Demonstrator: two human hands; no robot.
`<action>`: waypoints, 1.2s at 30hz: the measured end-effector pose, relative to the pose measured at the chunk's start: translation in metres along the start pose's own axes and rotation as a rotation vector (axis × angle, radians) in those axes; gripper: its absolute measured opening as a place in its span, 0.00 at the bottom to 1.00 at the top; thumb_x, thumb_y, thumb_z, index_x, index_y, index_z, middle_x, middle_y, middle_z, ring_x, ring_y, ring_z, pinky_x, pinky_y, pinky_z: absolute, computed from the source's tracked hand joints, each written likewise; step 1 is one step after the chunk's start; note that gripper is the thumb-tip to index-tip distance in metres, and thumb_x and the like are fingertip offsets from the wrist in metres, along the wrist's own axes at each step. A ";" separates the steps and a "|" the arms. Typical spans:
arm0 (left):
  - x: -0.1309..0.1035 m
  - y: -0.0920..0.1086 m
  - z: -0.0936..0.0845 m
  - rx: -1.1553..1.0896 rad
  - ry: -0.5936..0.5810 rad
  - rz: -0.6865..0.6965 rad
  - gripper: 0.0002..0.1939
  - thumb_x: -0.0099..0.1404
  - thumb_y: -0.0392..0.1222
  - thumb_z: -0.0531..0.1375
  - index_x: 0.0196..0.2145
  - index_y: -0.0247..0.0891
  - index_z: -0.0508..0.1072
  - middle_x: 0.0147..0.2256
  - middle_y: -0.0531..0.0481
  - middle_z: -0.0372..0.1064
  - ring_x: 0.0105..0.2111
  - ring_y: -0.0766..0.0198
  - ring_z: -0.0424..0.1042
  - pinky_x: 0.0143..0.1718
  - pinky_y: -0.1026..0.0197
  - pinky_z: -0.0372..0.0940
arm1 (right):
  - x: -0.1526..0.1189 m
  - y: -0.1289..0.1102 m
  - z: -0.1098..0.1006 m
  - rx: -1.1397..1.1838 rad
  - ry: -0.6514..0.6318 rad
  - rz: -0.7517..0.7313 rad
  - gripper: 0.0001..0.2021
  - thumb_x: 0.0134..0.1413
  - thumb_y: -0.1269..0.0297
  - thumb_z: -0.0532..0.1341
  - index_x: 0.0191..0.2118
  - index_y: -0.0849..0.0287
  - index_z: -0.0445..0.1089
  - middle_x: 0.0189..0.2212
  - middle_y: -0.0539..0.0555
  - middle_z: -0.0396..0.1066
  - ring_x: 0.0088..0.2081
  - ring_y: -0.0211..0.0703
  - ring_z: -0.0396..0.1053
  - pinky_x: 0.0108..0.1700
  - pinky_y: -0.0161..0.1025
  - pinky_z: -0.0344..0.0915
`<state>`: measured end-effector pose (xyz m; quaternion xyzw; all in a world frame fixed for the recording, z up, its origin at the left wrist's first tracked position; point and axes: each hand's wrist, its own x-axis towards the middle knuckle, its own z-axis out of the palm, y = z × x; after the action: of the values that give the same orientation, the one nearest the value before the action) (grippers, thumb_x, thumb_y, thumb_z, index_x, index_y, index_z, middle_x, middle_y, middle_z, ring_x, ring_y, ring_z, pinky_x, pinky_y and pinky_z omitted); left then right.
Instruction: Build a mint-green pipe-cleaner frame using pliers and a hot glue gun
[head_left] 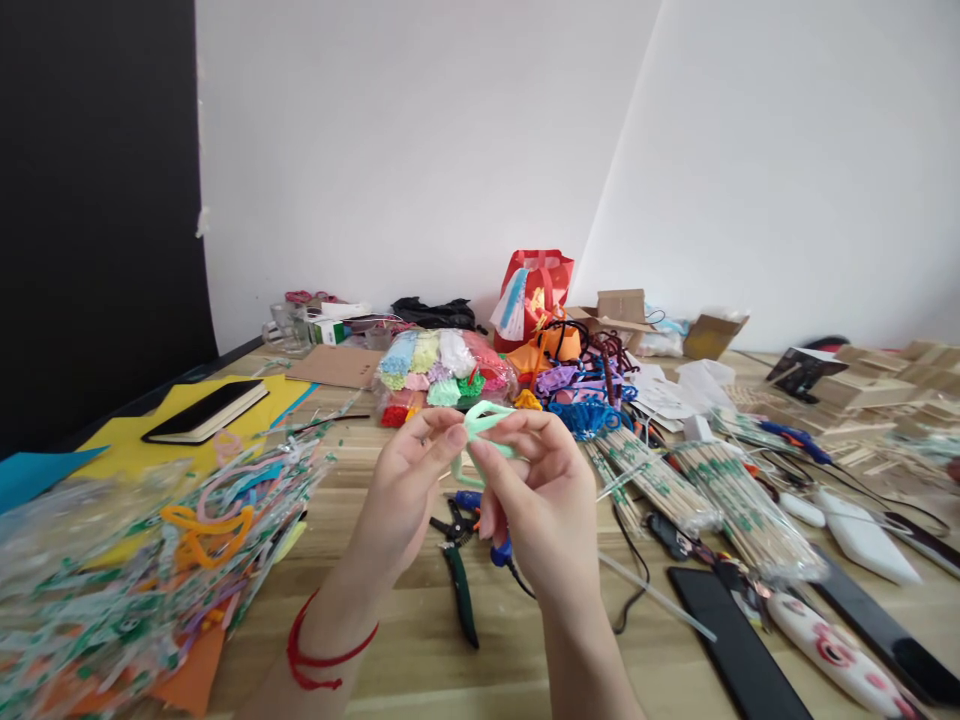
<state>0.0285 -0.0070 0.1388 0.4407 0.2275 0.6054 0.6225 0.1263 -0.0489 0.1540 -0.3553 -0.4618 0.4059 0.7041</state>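
A mint-green pipe cleaner [486, 412], bent into loops, is pinched between my two hands above the middle of the table. My left hand [409, 490] holds it with thumb and index finger; a red string bracelet [330, 660] circles that wrist. From the other side, my right hand [536, 490] grips the same piece with thumb and fingertips. Part of the loop shows between the hands, the rest is behind my fingers. Below them lie dark-handled pliers [459, 580] and a blue tool [501, 553], partly covered by my right hand.
Plastic wrappers and bent pipe cleaners [210, 530] heap up at left, near a black notebook [206, 410]. A bag of coloured bundles [446, 365] stands behind my hands. Packs of wooden sticks [750, 510], a black phone-like slab [735, 640] and wooden pieces [870, 385] lie at right.
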 end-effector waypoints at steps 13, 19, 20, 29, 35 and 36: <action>-0.004 0.006 0.001 -0.040 -0.027 -0.031 0.16 0.50 0.43 0.68 0.35 0.38 0.69 0.31 0.52 0.66 0.30 0.67 0.65 0.32 0.65 0.59 | -0.008 0.000 0.005 -0.093 0.063 -0.098 0.09 0.50 0.66 0.64 0.33 0.57 0.61 0.23 0.43 0.66 0.11 0.26 0.60 0.11 0.22 0.53; -0.005 0.007 0.002 0.007 -0.002 -0.012 0.17 0.50 0.43 0.68 0.36 0.37 0.68 0.34 0.50 0.67 0.34 0.64 0.66 0.37 0.63 0.60 | -0.011 0.000 0.008 -0.088 0.136 -0.146 0.13 0.48 0.68 0.65 0.32 0.55 0.56 0.28 0.45 0.70 0.12 0.24 0.59 0.11 0.22 0.53; -0.005 0.007 0.002 0.013 0.000 -0.016 0.17 0.50 0.43 0.68 0.36 0.38 0.68 0.34 0.50 0.67 0.34 0.64 0.66 0.37 0.62 0.60 | -0.011 0.000 0.009 -0.073 0.147 -0.145 0.14 0.48 0.67 0.65 0.32 0.55 0.55 0.29 0.45 0.70 0.11 0.24 0.59 0.11 0.22 0.53; -0.006 0.004 0.004 -0.013 -0.026 -0.015 0.18 0.50 0.46 0.68 0.36 0.38 0.69 0.31 0.51 0.66 0.33 0.64 0.66 0.33 0.64 0.60 | -0.012 -0.002 0.010 0.049 0.144 -0.108 0.17 0.47 0.66 0.66 0.32 0.54 0.52 0.28 0.45 0.71 0.11 0.25 0.59 0.10 0.22 0.53; -0.008 0.004 0.003 -0.099 -0.109 -0.080 0.16 0.54 0.46 0.66 0.38 0.39 0.69 0.34 0.49 0.68 0.33 0.64 0.67 0.32 0.64 0.60 | -0.012 -0.005 0.010 0.076 0.136 -0.087 0.17 0.47 0.66 0.66 0.32 0.54 0.52 0.28 0.45 0.71 0.10 0.25 0.58 0.10 0.22 0.54; -0.008 0.004 0.003 -0.114 -0.122 -0.096 0.15 0.55 0.45 0.66 0.38 0.40 0.69 0.35 0.48 0.69 0.32 0.64 0.67 0.31 0.64 0.59 | -0.012 -0.005 0.010 0.078 0.136 -0.082 0.17 0.47 0.66 0.66 0.32 0.54 0.53 0.28 0.45 0.71 0.10 0.25 0.58 0.10 0.22 0.53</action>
<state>0.0272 -0.0163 0.1416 0.4292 0.1750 0.5589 0.6876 0.1150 -0.0608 0.1572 -0.3352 -0.4113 0.3692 0.7630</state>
